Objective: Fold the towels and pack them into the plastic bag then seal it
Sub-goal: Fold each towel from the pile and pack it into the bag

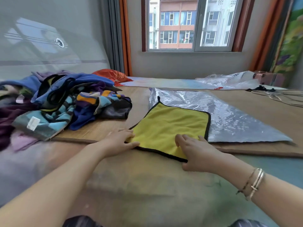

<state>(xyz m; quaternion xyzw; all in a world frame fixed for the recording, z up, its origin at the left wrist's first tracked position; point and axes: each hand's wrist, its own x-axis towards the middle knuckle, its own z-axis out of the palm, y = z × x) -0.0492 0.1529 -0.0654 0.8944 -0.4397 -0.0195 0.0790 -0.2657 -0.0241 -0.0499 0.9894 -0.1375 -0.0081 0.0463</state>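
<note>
Towel, one, yellow with a black edge, lies spread flat in the middle of the scene, its far right part overlapping one clear plastic bag that lies flat to the right. Two hands are on it: the left hand rests at the near left corner with fingers stretched onto the cloth, and the right hand lies palm down with fingers spread on the near edge (two bracelets on that wrist). One heap of unfolded towels, too tangled to count, sits to the left. A second, crumpled plastic bag lies far right, below one window
</note>
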